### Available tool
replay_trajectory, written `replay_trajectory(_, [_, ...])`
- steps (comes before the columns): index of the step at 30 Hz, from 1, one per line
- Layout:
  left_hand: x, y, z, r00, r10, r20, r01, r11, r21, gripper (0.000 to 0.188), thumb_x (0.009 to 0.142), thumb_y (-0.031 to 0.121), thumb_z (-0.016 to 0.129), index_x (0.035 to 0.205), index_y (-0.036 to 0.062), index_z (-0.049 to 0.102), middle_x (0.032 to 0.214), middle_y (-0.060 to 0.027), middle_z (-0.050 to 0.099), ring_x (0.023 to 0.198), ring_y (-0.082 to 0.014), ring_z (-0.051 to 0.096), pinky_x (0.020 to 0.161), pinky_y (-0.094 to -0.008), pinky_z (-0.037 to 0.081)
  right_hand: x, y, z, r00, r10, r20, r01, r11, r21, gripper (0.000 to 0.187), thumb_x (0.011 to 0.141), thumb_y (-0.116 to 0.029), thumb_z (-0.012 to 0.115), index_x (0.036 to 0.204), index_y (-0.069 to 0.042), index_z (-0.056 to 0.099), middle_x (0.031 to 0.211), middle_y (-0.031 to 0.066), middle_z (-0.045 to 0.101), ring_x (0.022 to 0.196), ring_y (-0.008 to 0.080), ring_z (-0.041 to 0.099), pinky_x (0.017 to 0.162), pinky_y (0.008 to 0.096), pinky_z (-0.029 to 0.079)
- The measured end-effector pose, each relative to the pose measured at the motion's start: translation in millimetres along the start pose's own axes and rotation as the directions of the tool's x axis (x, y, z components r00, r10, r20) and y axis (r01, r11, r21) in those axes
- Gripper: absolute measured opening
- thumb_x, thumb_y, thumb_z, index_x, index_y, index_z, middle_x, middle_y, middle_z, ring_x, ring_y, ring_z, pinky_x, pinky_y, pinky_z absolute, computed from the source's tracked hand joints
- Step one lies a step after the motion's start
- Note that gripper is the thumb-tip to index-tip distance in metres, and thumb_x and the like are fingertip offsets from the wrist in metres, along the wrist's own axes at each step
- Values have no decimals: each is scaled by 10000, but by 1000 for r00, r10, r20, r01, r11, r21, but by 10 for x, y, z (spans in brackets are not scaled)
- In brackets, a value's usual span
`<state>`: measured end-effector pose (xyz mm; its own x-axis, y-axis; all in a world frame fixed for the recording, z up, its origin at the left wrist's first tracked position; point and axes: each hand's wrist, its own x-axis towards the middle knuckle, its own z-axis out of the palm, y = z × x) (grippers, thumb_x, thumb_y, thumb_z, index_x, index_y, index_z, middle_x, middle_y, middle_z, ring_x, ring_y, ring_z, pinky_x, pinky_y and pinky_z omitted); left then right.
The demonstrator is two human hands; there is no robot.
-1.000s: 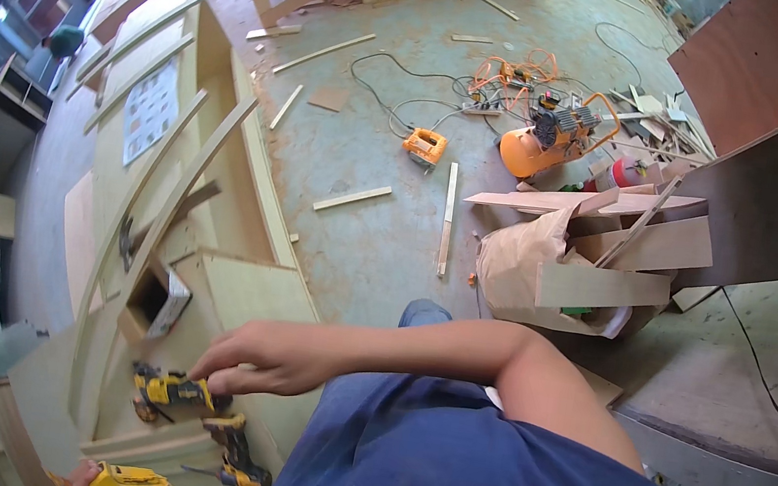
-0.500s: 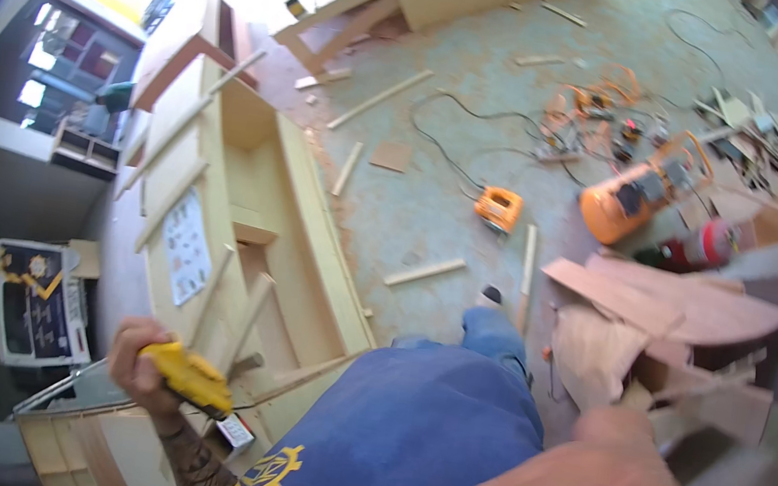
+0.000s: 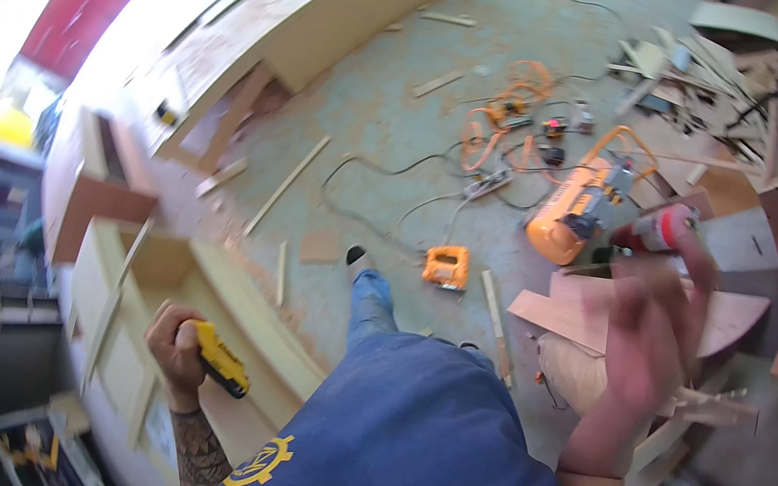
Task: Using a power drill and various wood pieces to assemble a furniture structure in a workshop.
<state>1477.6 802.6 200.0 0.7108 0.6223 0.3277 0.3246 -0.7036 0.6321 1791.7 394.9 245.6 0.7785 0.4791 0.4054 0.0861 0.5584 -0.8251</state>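
My left hand (image 3: pixel 179 353) is closed around a yellow-and-black handheld tool (image 3: pixel 219 359), whose exact kind I cannot make out. Its black end slants down toward my shirt, over a long pale wooden cabinet carcass (image 3: pixel 292 366). Motion smears my right hand (image 3: pixel 645 329), raised at the right over scrap boards. Its fingers look bent, but whether they hold anything is unclear. Behind that hand lie a curved pinkish board (image 3: pixel 732 316) and a red-and-green cylinder (image 3: pixel 651 230).
One foot (image 3: pixel 359 258) is forward on the dusty floor near an orange jigsaw (image 3: pixel 446 267). An orange air compressor (image 3: pixel 567 213), coiled orange hose (image 3: pixel 529 76) and cords lie beyond. Wood strips (image 3: pixel 288 185) are scattered about. An offcut pile (image 3: pixel 694 92) fills the far right; a long cabinet (image 3: pixel 338 42) stands far left.
My view has swung, and one foot has come forward. My right hand has risen from near my front to over the scrap boards. The yellow-and-black tool stays in my left hand.
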Motion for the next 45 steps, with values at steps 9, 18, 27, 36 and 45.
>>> replay_trajectory(9, [2548, -1289, 1096, 945, 64, 320, 56, 934, -353, 290, 921, 234, 585, 795, -9, 681, 710, -105, 595, 651, -210, 569, 613, -368, 441, -2818, 3451, -1577, -269, 738, -618, -834, 142, 533, 249, 1062, -349, 644, 986, -112, 640, 763, 56, 596, 654, 201, 587, 512, 365, 467])
replay_trajectory(18, [4530, -1228, 2466, 809, 261, 527, -48, 923, -383, 321, 909, 280, 618, 789, -10, 687, 705, -138, 609, 649, -267, 615, 618, -377, 467, -1794, 4021, 27, -349, 605, -716, -892, 20, 452, 391, 999, -329, 690, 1297, -76, 701, 1009, 107, 737, 796, 232, 704, 675, 394, 559])
replay_trajectory(27, [6615, -837, 4003, 772, 355, 527, -203, 924, -325, 277, 957, 182, 578, 786, -18, 665, 694, -147, 610, 627, -254, 604, 614, -390, 479, 33, 6103, -1733, -232, 603, -763, -949, 32, 314, 341, 978, -322, 671, 1060, -11, 785, 1075, 209, 797, 980, 329, 774, 843, 462, 599])
replay_trajectory(36, [8457, -835, 5613, 686, -69, 724, 335, 914, -230, 390, 1035, 250, 554, 813, -40, 691, 712, -98, 680, 670, -187, 673, 634, -323, 533, 4156, 5312, -3575, 272, 214, -938, -542, 840, 35, 335, 1020, -220, 666, 1261, 10, 701, 993, 39, 730, 861, 120, 681, 748, 289, 560])
replay_trajectory(45, [10218, 111, 8263, 429, -26, 903, 425, 888, -176, 445, 1073, 396, 561, 858, 21, 668, 810, -100, 690, 732, -178, 672, 715, -318, 547, 3559, 5321, -3342, -436, -193, -879, -532, 843, 79, 351, 1022, -259, 661, 1278, -19, 670, 999, 63, 727, 883, 139, 699, 725, 274, 548])
